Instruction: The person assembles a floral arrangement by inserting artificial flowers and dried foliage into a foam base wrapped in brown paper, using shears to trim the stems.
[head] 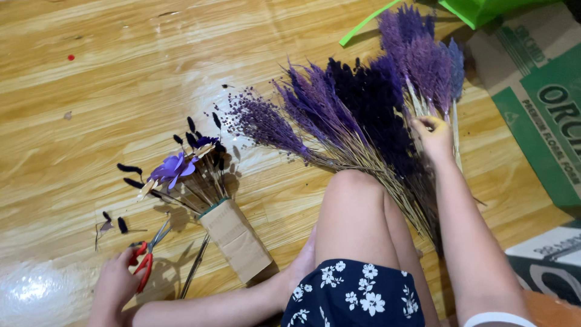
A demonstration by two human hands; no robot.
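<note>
My left hand [114,283] grips the red handles of a pair of scissors [148,251] resting low on the wooden floor, blades pointing up toward a small bouquet [200,175] wrapped in brown paper, with a purple paper flower and dark sprigs. My right hand [433,134] pinches the pale stems of a light purple dried grass bunch [423,60] at the upper right. Between them a large fan of dark purple dried stems [357,115] lies on the floor behind my raised knee [354,206].
Loose dark sprigs [124,172] lie left of the bouquet. A thin stick [195,266] lies beside the paper wrap. A green and white cardboard box [535,103] sits at the right edge, a green bag [478,9] at the top, another box [548,266] at lower right.
</note>
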